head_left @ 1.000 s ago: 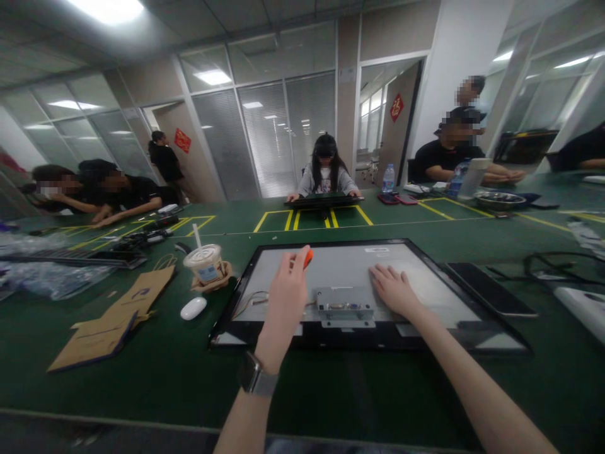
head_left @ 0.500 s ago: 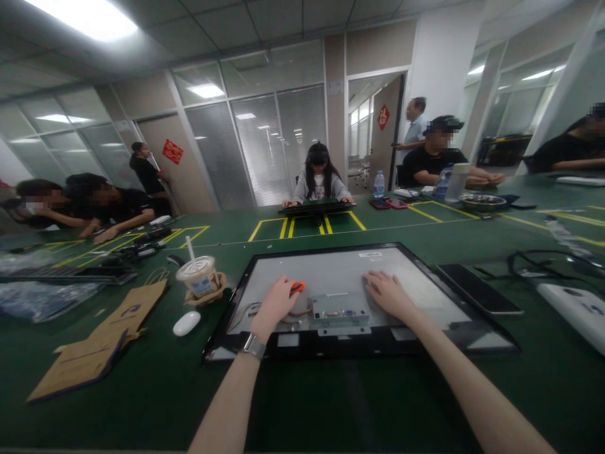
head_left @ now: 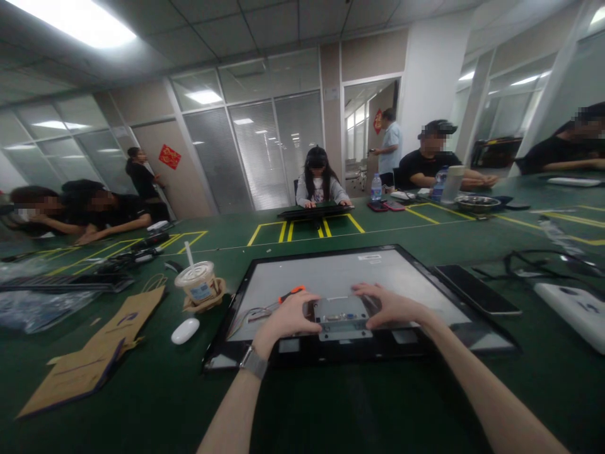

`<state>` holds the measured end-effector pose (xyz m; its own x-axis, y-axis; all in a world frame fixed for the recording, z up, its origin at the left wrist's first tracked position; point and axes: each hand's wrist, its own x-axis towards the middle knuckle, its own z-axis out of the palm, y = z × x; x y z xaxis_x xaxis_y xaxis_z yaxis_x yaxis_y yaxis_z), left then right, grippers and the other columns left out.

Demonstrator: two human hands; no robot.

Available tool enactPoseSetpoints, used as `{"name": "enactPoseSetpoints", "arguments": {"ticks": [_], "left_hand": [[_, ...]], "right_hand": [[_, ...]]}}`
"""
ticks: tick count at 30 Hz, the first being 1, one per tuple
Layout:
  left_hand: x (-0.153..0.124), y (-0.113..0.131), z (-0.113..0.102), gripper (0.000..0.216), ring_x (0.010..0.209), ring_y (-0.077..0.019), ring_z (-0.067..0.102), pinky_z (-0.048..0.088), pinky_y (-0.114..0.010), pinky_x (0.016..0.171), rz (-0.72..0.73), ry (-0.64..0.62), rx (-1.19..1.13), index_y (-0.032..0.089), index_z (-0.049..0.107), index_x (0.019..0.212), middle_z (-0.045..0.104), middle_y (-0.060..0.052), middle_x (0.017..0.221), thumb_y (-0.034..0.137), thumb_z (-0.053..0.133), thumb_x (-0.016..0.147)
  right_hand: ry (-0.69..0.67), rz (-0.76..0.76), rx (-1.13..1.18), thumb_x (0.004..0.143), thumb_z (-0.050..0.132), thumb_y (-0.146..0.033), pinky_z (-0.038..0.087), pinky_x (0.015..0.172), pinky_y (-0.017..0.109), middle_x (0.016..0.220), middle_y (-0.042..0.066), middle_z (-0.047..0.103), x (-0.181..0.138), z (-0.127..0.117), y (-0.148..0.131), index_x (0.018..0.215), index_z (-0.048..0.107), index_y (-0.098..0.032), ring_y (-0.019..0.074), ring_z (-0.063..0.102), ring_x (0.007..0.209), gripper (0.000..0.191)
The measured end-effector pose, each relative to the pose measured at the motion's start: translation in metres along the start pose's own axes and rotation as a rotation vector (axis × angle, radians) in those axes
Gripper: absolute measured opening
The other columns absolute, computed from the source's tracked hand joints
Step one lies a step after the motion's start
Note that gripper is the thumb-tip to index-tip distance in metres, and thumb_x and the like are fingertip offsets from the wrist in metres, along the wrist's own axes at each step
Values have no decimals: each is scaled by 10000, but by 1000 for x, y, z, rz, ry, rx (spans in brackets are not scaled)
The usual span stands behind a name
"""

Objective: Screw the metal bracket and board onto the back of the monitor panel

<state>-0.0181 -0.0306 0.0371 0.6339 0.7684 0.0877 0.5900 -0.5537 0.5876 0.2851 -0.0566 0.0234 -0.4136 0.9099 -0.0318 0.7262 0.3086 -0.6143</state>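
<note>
A black-framed monitor panel (head_left: 406,268) lies face down on the green table, silver back up. A small metal box (head_left: 341,310) with connector ports sits near its front edge. My left hand (head_left: 288,318) curls against the box's left side and my right hand (head_left: 392,306) against its right side, fingers bent over its top edges. An orange-handled screwdriver (head_left: 292,292) lies on the panel just behind my left hand. Thin coloured wires (head_left: 253,313) run across the panel to the left of the box.
Left of the panel stand a drink cup with a straw (head_left: 196,284), a white mouse (head_left: 185,330) and a brown paper bag (head_left: 89,353). A black phone (head_left: 477,289), cables (head_left: 534,265) and a white device (head_left: 574,306) lie to the right. Several people sit around the table.
My left hand came down from mid-air with the orange screwdriver, which now rests on the panel. Both hands have moved in onto the sides of the metal box.
</note>
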Motion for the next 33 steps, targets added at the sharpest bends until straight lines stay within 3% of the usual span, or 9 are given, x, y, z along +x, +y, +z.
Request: {"name": "enactPoseSetpoints", "arguments": {"ticks": [4, 10, 14, 20, 25, 33], "left_hand": [[1, 4, -1, 618, 1008, -236, 609, 486, -334, 889, 44, 46, -13, 185, 652, 1163, 645, -53, 1108, 273, 809, 572], [1, 10, -7, 601, 1052, -227, 602, 469, -332, 946, 72, 103, -80, 181, 634, 1206, 634, -58, 1171, 246, 781, 627], [5, 7, -7, 612, 1122, -239, 584, 446, -348, 1002, 82, 114, -113, 176, 613, 1246, 613, -73, 1256, 245, 769, 659], [12, -6, 5, 554, 1157, -242, 575, 429, -376, 1041, 60, 82, -74, 175, 599, 1267, 612, -84, 1282, 273, 718, 735], [14, -16, 11, 616, 1185, -240, 567, 426, -371, 1055, 15, 94, -116, 184, 564, 1311, 580, -89, 1338, 279, 733, 727], [11, -12, 5, 602, 1242, -248, 521, 365, -381, 1107, 82, 99, -94, 182, 575, 1294, 556, -89, 1361, 262, 745, 723]], "right_hand": [[74, 1, 55, 604, 766, -372, 265, 1135, 463, 1431, 133, 509, -1, 1, -4, 1336, 557, -176, 303, 436, 1325, 786], [160, -59, 147, 639, 735, -382, 331, 1093, 440, 1391, 100, 545, -3, -5, -9, 1305, 581, -192, 303, 471, 1281, 710], [197, -83, 190, 660, 727, -412, 323, 1099, 430, 1413, 110, 520, 0, -6, -7, 1310, 571, -179, 299, 451, 1300, 709], [177, 10, 132, 676, 668, -302, 327, 1096, 466, 1372, 109, 560, 7, 4, -1, 1324, 553, -184, 288, 486, 1271, 668], [172, 27, 127, 691, 664, -334, 321, 1102, 448, 1409, 121, 527, 9, 7, 5, 1346, 533, -166, 286, 474, 1286, 689], [180, -2, 167, 613, 757, -367, 344, 1067, 469, 1303, 118, 599, 7, 0, -4, 1243, 605, -185, 331, 515, 1221, 673]]}}
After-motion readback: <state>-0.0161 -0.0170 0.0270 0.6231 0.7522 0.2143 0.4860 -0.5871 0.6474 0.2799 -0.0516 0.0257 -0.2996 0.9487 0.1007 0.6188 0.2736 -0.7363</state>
